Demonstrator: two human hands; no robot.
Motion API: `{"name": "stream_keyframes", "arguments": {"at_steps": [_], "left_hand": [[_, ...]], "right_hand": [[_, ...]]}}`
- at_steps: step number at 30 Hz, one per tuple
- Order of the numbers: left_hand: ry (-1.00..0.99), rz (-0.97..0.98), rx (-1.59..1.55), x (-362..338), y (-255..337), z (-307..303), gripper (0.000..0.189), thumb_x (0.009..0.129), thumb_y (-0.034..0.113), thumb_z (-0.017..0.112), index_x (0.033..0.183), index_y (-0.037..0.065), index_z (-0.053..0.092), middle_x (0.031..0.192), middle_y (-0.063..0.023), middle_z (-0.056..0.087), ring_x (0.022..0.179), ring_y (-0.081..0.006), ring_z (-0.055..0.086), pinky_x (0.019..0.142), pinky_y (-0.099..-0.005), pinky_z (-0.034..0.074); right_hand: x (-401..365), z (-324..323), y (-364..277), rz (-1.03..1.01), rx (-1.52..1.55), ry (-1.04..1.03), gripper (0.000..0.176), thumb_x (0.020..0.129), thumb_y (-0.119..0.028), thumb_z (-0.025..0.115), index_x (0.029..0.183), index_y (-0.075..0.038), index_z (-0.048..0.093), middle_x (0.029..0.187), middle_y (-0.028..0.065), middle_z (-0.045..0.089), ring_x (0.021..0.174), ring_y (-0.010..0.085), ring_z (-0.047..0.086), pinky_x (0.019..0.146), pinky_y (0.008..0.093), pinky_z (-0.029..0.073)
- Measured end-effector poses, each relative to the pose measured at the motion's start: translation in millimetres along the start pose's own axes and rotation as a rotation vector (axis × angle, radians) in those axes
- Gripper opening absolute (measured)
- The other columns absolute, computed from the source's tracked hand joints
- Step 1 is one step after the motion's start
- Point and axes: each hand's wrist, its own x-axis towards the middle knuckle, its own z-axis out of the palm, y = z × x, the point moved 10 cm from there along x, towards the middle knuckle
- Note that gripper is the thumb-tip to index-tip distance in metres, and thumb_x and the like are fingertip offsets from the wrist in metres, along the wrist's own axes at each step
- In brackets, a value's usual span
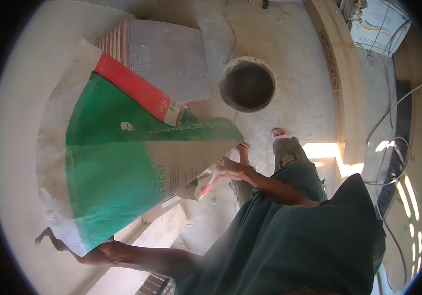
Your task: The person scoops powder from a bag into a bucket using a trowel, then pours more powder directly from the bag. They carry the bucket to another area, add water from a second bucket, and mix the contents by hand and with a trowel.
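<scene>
A large paper cement bag point(117, 162), green, white and red with "CEMENT" printed on it, is held up at a slant across the left of the view. My left hand point(104, 252) is at the bag's lower left edge, its fingers mostly hidden behind the paper. With closed fingers, my right hand point(230, 168) grips the bag's narrower, crumpled end near my legs. A dark curled strip shows past the bag's lower left corner; I cannot make out what it is. Beyond the bag, a round bucket point(248, 86) with a dusty rim stands on the floor, its inside dark.
A stack of flat boxes or tiles point(166, 59) lies behind the bag. At the upper right is a tile carton point(379, 27), near a loose cable point(390, 110) and a raised wooden-looking frame point(330, 59). My sandalled foot point(279, 132) rests on the concrete floor below the bucket.
</scene>
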Motion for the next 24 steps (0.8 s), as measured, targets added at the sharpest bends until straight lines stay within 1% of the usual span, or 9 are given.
{"name": "stream_keyframes", "arguments": {"at_steps": [4,7,11,13,14,15,17,18,24], "left_hand": [[-0.328,0.609,0.424,-15,55,46,0.067,0.081,0.048,0.061,0.122,-0.004,0.057,0.124,-0.0177,0.059,0.11,-0.0287,0.058,0.094,-0.0418,0.047],[-0.336,0.579,0.499,-43,28,73,0.08,0.069,0.057,0.062,0.119,-0.005,0.06,0.12,-0.0179,0.061,0.104,-0.0289,0.059,0.089,-0.0398,0.047],[-0.51,0.086,0.45,-72,-104,99,0.056,0.074,0.043,0.062,0.104,-0.004,0.062,0.1,-0.0124,0.064,0.091,-0.0212,0.062,0.078,-0.0309,0.048],[-0.553,-0.364,0.075,-134,-141,142,0.035,0.08,0.031,0.06,0.094,-0.002,0.06,0.088,-0.0079,0.061,0.081,-0.0185,0.061,0.07,-0.0299,0.048],[-0.434,-0.701,-0.3,-168,-159,175,0.025,0.083,0.025,0.057,0.087,0.0,0.059,0.081,-0.0055,0.058,0.074,-0.0176,0.06,0.064,-0.03,0.048],[-0.683,-0.219,-0.057,-172,-150,196,0.015,0.089,0.016,0.051,0.092,0.002,0.056,0.078,-0.006,0.058,0.063,-0.0141,0.055,0.054,-0.0281,0.046],[-0.743,-0.351,-0.133,-217,-173,228,0.005,0.093,0.006,0.047,0.094,0.005,0.052,0.073,-0.006,0.058,0.051,-0.01,0.049,0.043,-0.0248,0.042],[-0.516,-0.942,-0.452,-259,-195,241,0.003,0.092,0.005,0.049,0.091,0.006,0.052,0.072,-0.0054,0.057,0.049,-0.0094,0.047,0.042,-0.0235,0.04],[-0.61,-1.064,-0.271,-337,-226,302,0.009,0.086,0.001,0.055,0.08,0.007,0.051,0.068,-0.0049,0.055,0.048,-0.0107,0.048,0.042,-0.0235,0.037]], "right_hand": [[-9,-3,-33,-0.104,0.36,-0.066,0.083,0.081,-0.019,0.072,0.145,-0.02,0.018,0.14,0.0075,0.037,0.126,0.0234,0.041,0.099,0.0525,0.04],[-9,-48,-79,-0.223,0.497,-0.048,0.076,0.081,-0.017,0.072,0.142,-0.017,0.027,0.135,0.0078,0.045,0.122,0.0232,0.047,0.097,0.0497,0.043],[-23,-127,-101,-0.367,0.486,0.242,0.061,0.081,-0.013,0.069,0.134,-0.01,0.04,0.124,0.0083,0.054,0.114,0.0221,0.054,0.094,0.043,0.047],[-56,-174,-106,-0.392,0.402,0.46,0.043,0.083,-0.009,0.063,0.123,-0.001,0.049,0.112,0.009,0.058,0.107,0.0203,0.057,0.092,0.0349,0.047],[-71,-187,-115,-0.405,0.346,0.526,0.046,0.083,-0.011,0.065,0.125,-0.002,0.049,0.114,0.01,0.058,0.108,0.0226,0.058,0.092,0.0387,0.048],[-90,-192,-122,-0.421,0.292,0.588,0.049,0.083,-0.014,0.066,0.127,-0.002,0.048,0.117,0.011,0.059,0.108,0.0248,0.059,0.093,0.0425,0.049],[-126,-231,-108,-0.411,0.25,0.7,0.052,0.084,-0.017,0.066,0.129,-0.002,0.047,0.119,0.0131,0.059,0.109,0.0279,0.059,0.093,0.0472,0.051],[-139,-263,-86,-0.378,0.265,0.744,0.051,0.086,-0.019,0.064,0.13,-0.002,0.046,0.119,0.0143,0.059,0.109,0.0287,0.059,0.092,0.048,0.051],[-208,-235,-65,-0.208,0.373,1.012,0.051,0.084,-0.022,0.066,0.127,-0.004,0.048,0.117,0.0134,0.059,0.107,0.0297,0.06,0.085,0.053,0.053]]}}
